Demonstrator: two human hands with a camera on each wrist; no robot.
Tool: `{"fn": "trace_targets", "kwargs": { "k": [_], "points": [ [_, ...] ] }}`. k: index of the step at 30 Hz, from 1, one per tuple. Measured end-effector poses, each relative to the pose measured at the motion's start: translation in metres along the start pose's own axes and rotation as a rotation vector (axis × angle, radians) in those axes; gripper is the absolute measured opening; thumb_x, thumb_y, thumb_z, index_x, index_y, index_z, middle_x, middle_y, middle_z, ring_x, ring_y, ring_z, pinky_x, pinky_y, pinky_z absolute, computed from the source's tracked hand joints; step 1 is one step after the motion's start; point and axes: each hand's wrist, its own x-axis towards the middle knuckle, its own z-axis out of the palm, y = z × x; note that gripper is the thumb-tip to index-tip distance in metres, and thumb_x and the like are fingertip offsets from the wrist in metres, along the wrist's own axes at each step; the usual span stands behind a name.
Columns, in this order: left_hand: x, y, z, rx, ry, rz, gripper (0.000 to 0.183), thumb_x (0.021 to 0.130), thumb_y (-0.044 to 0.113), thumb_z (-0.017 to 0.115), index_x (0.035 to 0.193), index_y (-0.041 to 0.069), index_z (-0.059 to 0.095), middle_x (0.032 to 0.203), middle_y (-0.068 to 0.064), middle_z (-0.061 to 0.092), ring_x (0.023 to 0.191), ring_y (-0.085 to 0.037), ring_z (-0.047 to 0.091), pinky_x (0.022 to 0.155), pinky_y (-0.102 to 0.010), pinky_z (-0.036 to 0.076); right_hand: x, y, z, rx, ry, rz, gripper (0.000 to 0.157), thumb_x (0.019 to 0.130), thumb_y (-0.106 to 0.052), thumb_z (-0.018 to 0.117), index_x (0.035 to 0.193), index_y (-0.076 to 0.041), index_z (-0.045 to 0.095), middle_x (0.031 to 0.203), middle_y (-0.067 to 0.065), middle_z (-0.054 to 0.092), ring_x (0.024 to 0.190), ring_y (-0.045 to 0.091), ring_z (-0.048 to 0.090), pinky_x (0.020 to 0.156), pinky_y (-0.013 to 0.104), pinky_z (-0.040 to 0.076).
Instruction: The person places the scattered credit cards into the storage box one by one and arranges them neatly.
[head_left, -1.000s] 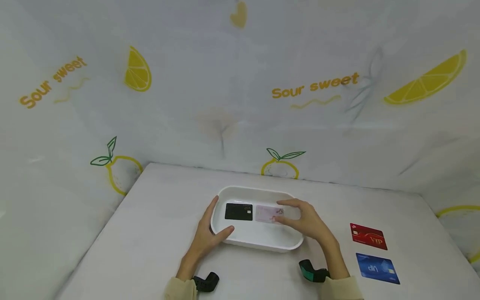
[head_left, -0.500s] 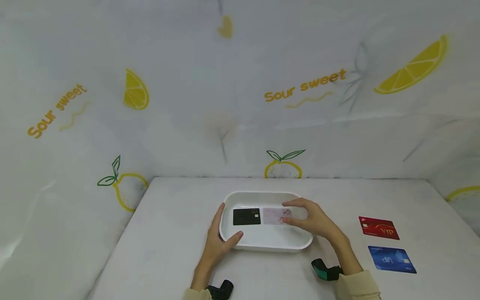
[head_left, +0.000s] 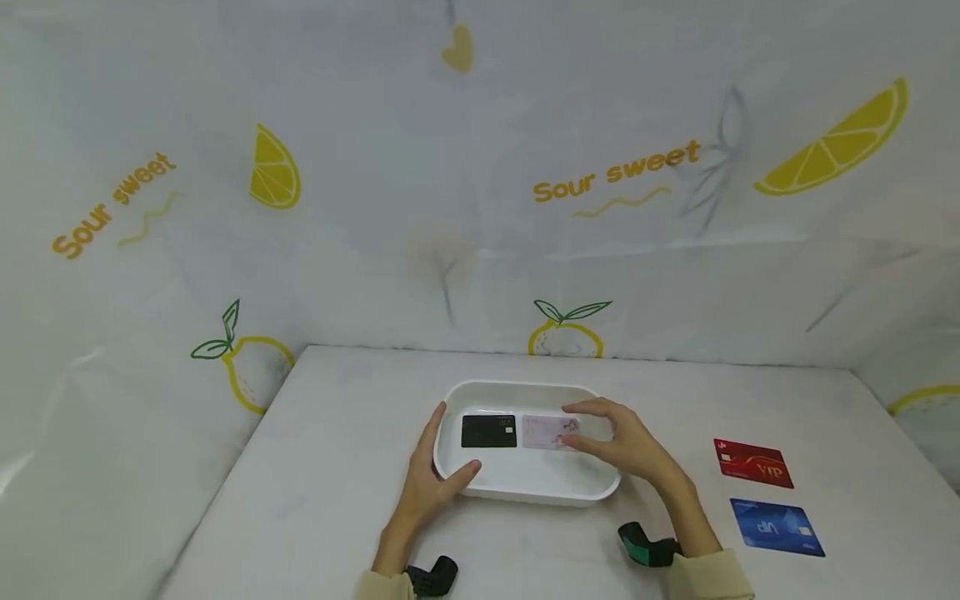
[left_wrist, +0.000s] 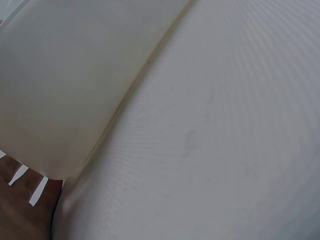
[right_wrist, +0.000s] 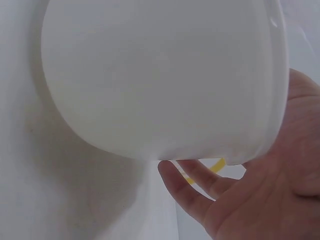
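A shallow white tray (head_left: 532,487) with rounded corners stands on the table. A black VIP card (head_left: 487,432) and a pale pink card (head_left: 542,432) lie flat and side by side in it. My left hand (head_left: 423,483) grips the tray's left end, with the thumb at its near rim. Over the right end, my right hand (head_left: 622,437) reaches in, thumb and index finger at opposite long edges of the pink card. In the right wrist view, other fingers (right_wrist: 187,192) hang down outside the tray (right_wrist: 160,75). Their contact with it is unclear.
To the right of the tray, a red VIP card (head_left: 753,463) and a blue VIP card (head_left: 777,527) lie on the white table (head_left: 360,433). A white cloth backdrop (head_left: 375,167) with lemon prints rises behind the table's back edge.
The head view has shifted and tilted slightly. Relative to the tray and cards, both hands look the same as before.
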Motion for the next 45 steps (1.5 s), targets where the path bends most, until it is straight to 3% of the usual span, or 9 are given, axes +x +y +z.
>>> {"fn": "trace_targets", "kwargs": {
  "k": [5, 9, 15, 21, 30, 36, 41, 43, 45],
  "points": [
    [0.001, 0.000, -0.001, -0.003, -0.009, -0.002, 0.099, 0.080, 0.028, 0.080, 0.163, 0.014, 0.027, 0.164, -0.018, 0.037, 0.146, -0.037, 0.045, 0.116, -0.056, 0.041, -0.001, -0.001, -0.001, 0.005, 0.000, 0.029, 0.046, 0.088, -0.029, 0.080, 0.129, -0.010, 0.070, 0.140, 0.019, 0.064, 0.140, 0.049, 0.048, 0.109, 0.075, 0.036],
    [0.002, -0.001, -0.001, -0.007, -0.010, -0.001, 0.099, 0.080, 0.028, 0.080, 0.163, 0.014, 0.027, 0.165, -0.017, 0.037, 0.147, -0.037, 0.044, 0.118, -0.054, 0.039, -0.002, 0.000, -0.004, -0.005, -0.003, 0.042, 0.046, 0.089, -0.032, 0.079, 0.130, -0.011, 0.070, 0.143, 0.019, 0.062, 0.138, 0.048, 0.049, 0.104, 0.072, 0.044],
    [0.001, -0.001, -0.001, -0.003, -0.005, -0.008, 0.099, 0.079, 0.028, 0.080, 0.163, 0.015, 0.028, 0.165, -0.015, 0.037, 0.148, -0.035, 0.043, 0.120, -0.050, 0.038, -0.008, 0.009, -0.017, 0.025, 0.016, 0.019, 0.045, 0.091, -0.030, 0.077, 0.132, -0.012, 0.069, 0.142, 0.018, 0.062, 0.132, 0.044, 0.054, 0.095, 0.056, 0.057],
    [0.001, 0.000, -0.001, 0.000, -0.001, -0.019, 0.100, 0.079, 0.029, 0.080, 0.162, 0.014, 0.028, 0.165, -0.013, 0.037, 0.149, -0.034, 0.042, 0.120, -0.050, 0.037, -0.020, 0.025, -0.038, 0.026, 0.050, 0.013, 0.046, 0.093, -0.026, 0.075, 0.136, -0.012, 0.066, 0.139, 0.016, 0.064, 0.123, 0.038, 0.060, 0.090, 0.040, 0.061],
    [0.001, -0.001, 0.000, -0.002, -0.001, -0.018, 0.100, 0.078, 0.028, 0.080, 0.162, 0.014, 0.028, 0.164, -0.014, 0.038, 0.148, -0.034, 0.044, 0.120, -0.046, 0.038, -0.042, 0.054, -0.077, -0.059, 0.041, 0.109, 0.054, 0.094, -0.031, 0.075, 0.141, -0.009, 0.061, 0.141, 0.018, 0.064, 0.118, 0.027, 0.060, 0.089, 0.045, 0.061],
    [0.001, -0.001, 0.000, -0.008, 0.002, -0.022, 0.099, 0.078, 0.028, 0.081, 0.162, 0.014, 0.029, 0.164, -0.015, 0.038, 0.147, -0.033, 0.044, 0.120, -0.041, 0.037, -0.056, 0.078, -0.102, -0.085, 0.006, 0.177, 0.059, 0.096, -0.032, 0.072, 0.146, -0.006, 0.055, 0.143, 0.023, 0.059, 0.118, 0.027, 0.056, 0.088, 0.060, 0.057],
    [0.001, -0.001, 0.000, 0.000, 0.003, -0.021, 0.099, 0.078, 0.028, 0.081, 0.162, 0.013, 0.029, 0.164, -0.015, 0.038, 0.147, -0.033, 0.045, 0.120, -0.041, 0.038, -0.068, 0.098, -0.121, -0.140, 0.004, 0.215, 0.061, 0.096, -0.034, 0.071, 0.146, -0.004, 0.053, 0.137, 0.000, 0.064, 0.107, -0.005, 0.047, 0.089, 0.065, 0.054],
    [0.001, -0.001, 0.000, -0.001, 0.003, -0.020, 0.099, 0.078, 0.028, 0.081, 0.162, 0.013, 0.029, 0.164, -0.015, 0.038, 0.147, -0.033, 0.044, 0.120, -0.041, 0.037, -0.071, 0.105, -0.127, -0.160, 0.003, 0.236, 0.062, 0.096, -0.034, 0.071, 0.146, -0.002, 0.053, 0.137, 0.004, 0.064, 0.109, -0.001, 0.049, 0.087, 0.066, 0.054],
    [0.001, -0.001, 0.000, -0.003, 0.003, -0.019, 0.099, 0.078, 0.028, 0.081, 0.162, 0.013, 0.029, 0.164, -0.015, 0.039, 0.147, -0.033, 0.044, 0.120, -0.041, 0.038, -0.075, 0.111, -0.132, -0.181, -0.002, 0.255, 0.062, 0.096, -0.034, 0.070, 0.145, 0.000, 0.052, 0.140, 0.018, 0.061, 0.113, 0.016, 0.053, 0.086, 0.066, 0.054]
  ]
}}
